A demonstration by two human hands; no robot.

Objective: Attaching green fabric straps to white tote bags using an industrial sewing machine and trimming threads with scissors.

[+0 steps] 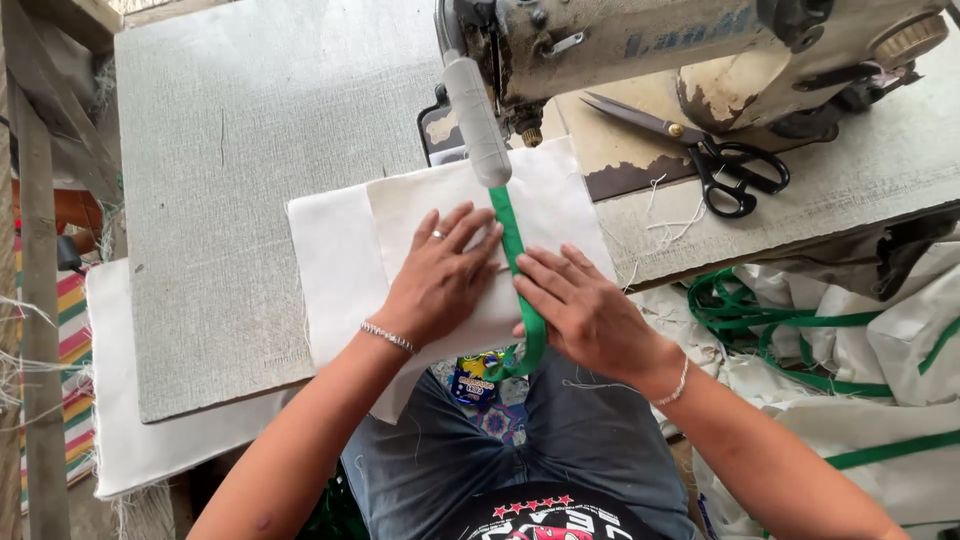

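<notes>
Cream fabric pieces (340,260) lie stacked on the grey sewing table (230,150) in front of an old sewing machine (640,50). A green binding strip (520,270) runs from under the machine's needle area down over the fabric's edge toward my lap. My left hand (440,280) presses flat on the fabric, fingers spread, just left of the strip. My right hand (580,310) rests on the strip and the fabric's right edge, fingers pinning the strip down. A white cylindrical lamp (478,120) hangs over the needle area.
Black-handled scissors (710,160) lie on the table to the right of the machine. A heap of white cloth with green binding (850,350) sits at the right, below the table edge. Another white sheet (130,420) hangs at the left front corner.
</notes>
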